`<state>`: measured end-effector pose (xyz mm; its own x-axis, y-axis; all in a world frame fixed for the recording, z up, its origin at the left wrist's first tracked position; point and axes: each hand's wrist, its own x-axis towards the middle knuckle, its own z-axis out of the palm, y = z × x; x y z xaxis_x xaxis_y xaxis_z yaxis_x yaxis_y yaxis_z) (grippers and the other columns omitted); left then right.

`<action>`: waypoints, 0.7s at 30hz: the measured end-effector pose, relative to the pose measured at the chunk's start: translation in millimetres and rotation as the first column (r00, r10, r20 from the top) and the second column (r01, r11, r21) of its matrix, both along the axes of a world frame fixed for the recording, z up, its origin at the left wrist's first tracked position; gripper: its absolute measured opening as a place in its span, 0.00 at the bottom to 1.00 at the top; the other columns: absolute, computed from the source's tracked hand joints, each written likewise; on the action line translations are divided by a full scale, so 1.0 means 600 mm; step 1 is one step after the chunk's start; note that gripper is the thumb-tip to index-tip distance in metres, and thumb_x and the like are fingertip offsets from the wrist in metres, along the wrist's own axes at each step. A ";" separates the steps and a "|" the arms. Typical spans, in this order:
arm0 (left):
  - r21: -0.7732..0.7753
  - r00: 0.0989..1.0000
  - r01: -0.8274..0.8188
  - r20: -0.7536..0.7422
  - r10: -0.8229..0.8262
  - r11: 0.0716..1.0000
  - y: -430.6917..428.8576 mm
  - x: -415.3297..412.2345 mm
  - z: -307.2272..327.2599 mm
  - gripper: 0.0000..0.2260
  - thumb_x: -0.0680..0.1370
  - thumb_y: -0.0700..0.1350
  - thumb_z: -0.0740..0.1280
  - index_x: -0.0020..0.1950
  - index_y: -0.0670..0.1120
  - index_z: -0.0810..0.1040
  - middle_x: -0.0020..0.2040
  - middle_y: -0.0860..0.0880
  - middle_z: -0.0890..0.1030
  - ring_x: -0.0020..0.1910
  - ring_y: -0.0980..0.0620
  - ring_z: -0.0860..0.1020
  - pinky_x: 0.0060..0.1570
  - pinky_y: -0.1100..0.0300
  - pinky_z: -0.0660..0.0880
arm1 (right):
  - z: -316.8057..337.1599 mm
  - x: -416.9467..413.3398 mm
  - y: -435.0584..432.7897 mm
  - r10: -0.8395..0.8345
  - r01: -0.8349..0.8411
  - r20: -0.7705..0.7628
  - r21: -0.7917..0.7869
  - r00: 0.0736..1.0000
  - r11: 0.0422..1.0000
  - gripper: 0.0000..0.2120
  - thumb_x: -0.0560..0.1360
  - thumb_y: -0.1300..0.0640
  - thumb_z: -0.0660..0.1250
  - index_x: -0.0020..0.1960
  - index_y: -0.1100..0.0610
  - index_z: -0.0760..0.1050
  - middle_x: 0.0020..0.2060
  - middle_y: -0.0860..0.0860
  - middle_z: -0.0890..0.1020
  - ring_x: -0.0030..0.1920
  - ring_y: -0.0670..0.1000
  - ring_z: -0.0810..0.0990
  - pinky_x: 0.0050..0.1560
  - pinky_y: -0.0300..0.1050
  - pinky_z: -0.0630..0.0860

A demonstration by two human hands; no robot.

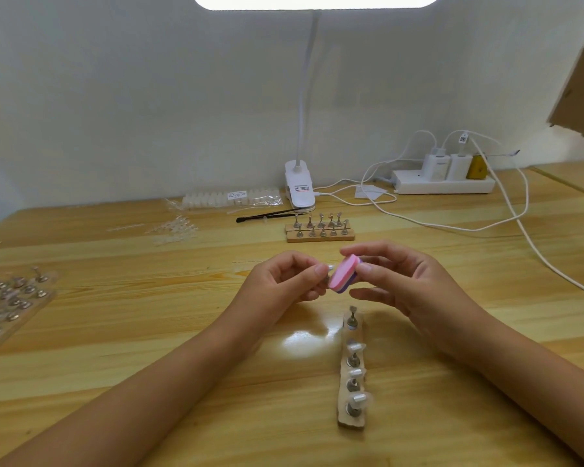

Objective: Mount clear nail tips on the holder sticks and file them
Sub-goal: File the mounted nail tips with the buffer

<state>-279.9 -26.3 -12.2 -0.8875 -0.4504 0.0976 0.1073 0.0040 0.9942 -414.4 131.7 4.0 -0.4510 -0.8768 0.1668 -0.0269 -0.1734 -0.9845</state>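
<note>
My left hand [289,279] pinches a small metal holder stick [327,273] with a clear nail tip at its end, mostly hidden by my fingers. My right hand [398,281] pinches a pink and purple buffer block [444,277] between thumb and forefinger, its pink face against the tip. Below my hands lies a wooden base [351,423] carrying several holder sticks; three of them bear clear tips [358,397], and the far stick [352,315] is bare.
A second wooden stand [321,235] of bare sticks sits farther back. Loose clear tips [174,230] and a bag of tips [230,197] lie at back left, a clear tray [14,318] of sticks at left. The clip lamp [299,190], power strip [444,186] and cables occupy the back right.
</note>
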 end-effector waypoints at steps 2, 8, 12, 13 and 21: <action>-0.003 1.000 -0.001 0.012 0.001 1.000 0.000 -0.001 -0.001 0.13 0.70 0.51 0.73 0.50 0.46 0.82 0.43 0.51 0.85 0.43 0.57 0.82 0.45 0.66 0.77 | -0.002 0.003 0.000 0.001 -0.001 -0.010 0.014 1.000 1.000 0.15 0.72 0.55 0.70 0.58 0.53 0.81 0.51 0.55 0.85 0.53 0.53 0.85 0.48 0.39 0.80; -0.048 0.998 -0.019 0.059 0.022 0.999 -0.004 -0.001 -0.003 0.12 0.72 0.49 0.74 0.54 0.49 0.84 0.52 0.46 0.85 0.53 0.50 0.82 0.57 0.57 0.77 | -0.003 0.010 -0.001 -0.035 0.036 -0.042 0.005 0.999 0.999 0.16 0.71 0.57 0.70 0.58 0.58 0.79 0.49 0.53 0.86 0.51 0.50 0.85 0.47 0.38 0.80; -0.084 0.999 -0.014 0.046 0.018 0.996 -0.004 0.000 -0.005 0.12 0.72 0.49 0.71 0.54 0.51 0.84 0.52 0.48 0.85 0.53 0.53 0.82 0.56 0.58 0.75 | -0.003 0.013 -0.001 -0.021 0.023 -0.078 0.021 0.997 1.000 0.14 0.71 0.56 0.71 0.56 0.58 0.80 0.48 0.53 0.86 0.51 0.51 0.85 0.48 0.37 0.80; -0.087 0.999 -0.015 0.042 0.018 0.996 -0.004 0.000 -0.004 0.11 0.72 0.50 0.71 0.54 0.51 0.84 0.52 0.49 0.85 0.52 0.54 0.82 0.55 0.59 0.75 | -0.004 0.013 -0.002 -0.038 0.038 -0.071 0.005 0.997 0.999 0.14 0.71 0.56 0.70 0.56 0.58 0.80 0.48 0.53 0.86 0.51 0.51 0.85 0.48 0.37 0.80; -0.044 1.000 0.022 0.004 -0.022 0.999 -0.004 0.001 -0.005 0.15 0.74 0.49 0.70 0.59 0.44 0.83 0.54 0.46 0.85 0.57 0.49 0.82 0.63 0.57 0.76 | -0.005 0.012 -0.003 -0.064 0.064 -0.040 -0.011 0.997 0.998 0.14 0.71 0.56 0.70 0.56 0.58 0.80 0.48 0.54 0.86 0.50 0.52 0.85 0.48 0.37 0.80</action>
<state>-279.5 -28.5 -14.9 -0.8977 -0.4258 0.1137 0.1040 0.0459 0.9935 -407.2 130.1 1.0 -0.4989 -0.8446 0.1945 -0.0784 -0.1796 -0.9806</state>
